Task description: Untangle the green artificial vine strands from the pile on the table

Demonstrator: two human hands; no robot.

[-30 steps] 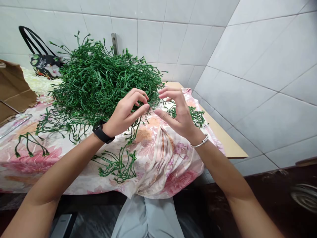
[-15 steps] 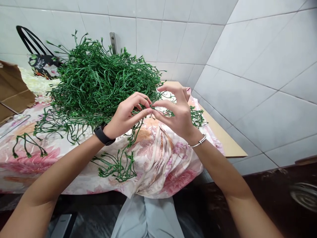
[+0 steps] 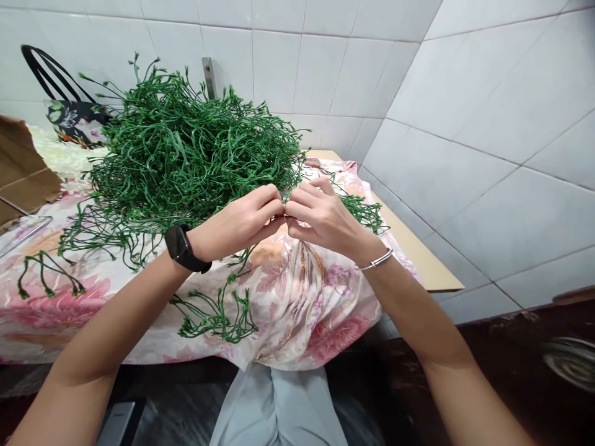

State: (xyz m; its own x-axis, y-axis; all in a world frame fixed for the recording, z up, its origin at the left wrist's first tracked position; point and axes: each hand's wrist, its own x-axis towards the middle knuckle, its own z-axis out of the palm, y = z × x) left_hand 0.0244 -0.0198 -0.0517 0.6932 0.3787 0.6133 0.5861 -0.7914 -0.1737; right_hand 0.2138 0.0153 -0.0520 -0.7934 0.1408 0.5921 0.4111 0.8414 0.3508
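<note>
A big heap of green plastic stems [image 3: 186,155] lies on a table covered with a floral cloth [image 3: 297,297]. My left hand [image 3: 242,220], a black watch on its wrist, and my right hand [image 3: 320,217], a silver bangle on its wrist, meet fingertip to fingertip in front of the heap. Both pinch a thin green stem between them; the pinched part is mostly hidden by the fingers. Loose green sprigs [image 3: 218,313] lie on the cloth below my left hand, and another loose sprig [image 3: 44,279] lies at the far left.
White tiled walls stand behind and to the right. A brown cardboard box [image 3: 23,173] and a floral bag with black handles [image 3: 69,111] sit at the back left. The bare wooden table edge [image 3: 418,254] shows on the right. A dark floor lies below.
My hands were apart with fingers spread; they have come together and closed on a stem at the fingertips. The view has tilted slightly.
</note>
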